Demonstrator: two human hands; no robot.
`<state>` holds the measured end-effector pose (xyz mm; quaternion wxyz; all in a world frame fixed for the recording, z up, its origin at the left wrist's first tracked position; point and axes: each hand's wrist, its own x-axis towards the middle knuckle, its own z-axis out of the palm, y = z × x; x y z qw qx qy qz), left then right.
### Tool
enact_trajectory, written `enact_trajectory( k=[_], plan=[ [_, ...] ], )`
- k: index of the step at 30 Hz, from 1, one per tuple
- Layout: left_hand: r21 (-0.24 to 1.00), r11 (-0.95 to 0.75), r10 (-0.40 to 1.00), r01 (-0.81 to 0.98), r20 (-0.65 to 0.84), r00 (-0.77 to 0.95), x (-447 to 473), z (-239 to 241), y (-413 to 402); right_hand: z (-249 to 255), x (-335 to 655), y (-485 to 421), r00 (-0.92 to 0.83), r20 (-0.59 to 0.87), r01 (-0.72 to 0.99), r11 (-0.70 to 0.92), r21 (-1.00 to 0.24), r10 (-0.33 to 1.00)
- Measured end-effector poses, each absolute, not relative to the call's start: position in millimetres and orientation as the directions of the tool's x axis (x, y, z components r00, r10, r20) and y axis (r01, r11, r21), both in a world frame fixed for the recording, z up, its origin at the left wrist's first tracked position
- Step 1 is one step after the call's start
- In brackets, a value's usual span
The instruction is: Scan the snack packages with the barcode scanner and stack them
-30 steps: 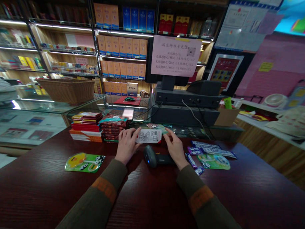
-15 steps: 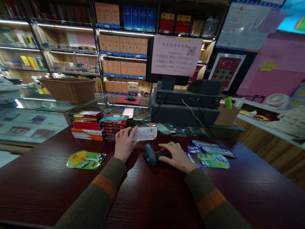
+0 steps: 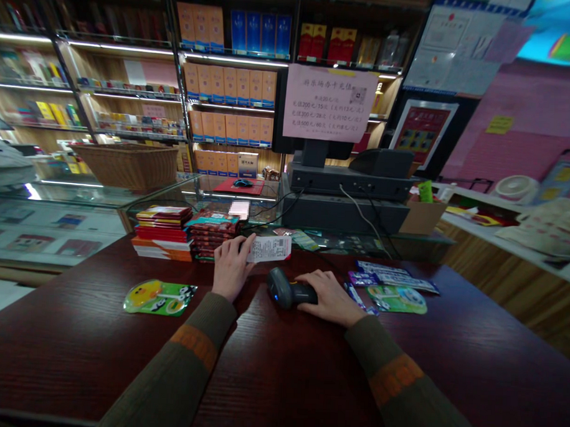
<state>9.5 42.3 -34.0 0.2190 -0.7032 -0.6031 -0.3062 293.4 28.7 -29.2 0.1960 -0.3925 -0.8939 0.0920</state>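
Note:
In the head view my left hand [image 3: 231, 268] pinches a flat white package [image 3: 269, 248] by its left end. Dense print and a barcode face up on it, and its right edge is red. My right hand [image 3: 331, 296] rests around the grip of a black barcode scanner [image 3: 282, 289], which lies on the dark wooden counter [image 3: 270, 375]. A blue light glows on the scanner's head, which points left. Beside my left hand stand a stack of dark red packets [image 3: 213, 239] and a stack of red, yellow and white packs [image 3: 163, 234].
A green blister pack with a yellow duck [image 3: 163, 298] lies at left. Another green pack [image 3: 396, 299] and several purple-blue sticks [image 3: 395, 276] lie at right. Behind the counter stand a monitor with a paper sign [image 3: 329, 103], a wicker basket [image 3: 130, 167] and stocked shelves.
My right hand has lowered and closed around the scanner's grip; its fingers were raised above it before. My left hand and the white package have barely moved.

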Motion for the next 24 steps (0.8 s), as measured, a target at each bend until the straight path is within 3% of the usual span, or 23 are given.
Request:
enact_trajectory(
  k=[24],
  plan=[
    [0.035,-0.14,0.715,0.989,0.695,0.077,7.1,-36.5,44.0,-13.3,320.2,33.2,-0.488,0.368,0.71,0.605,-0.361,0.791]
  ],
)
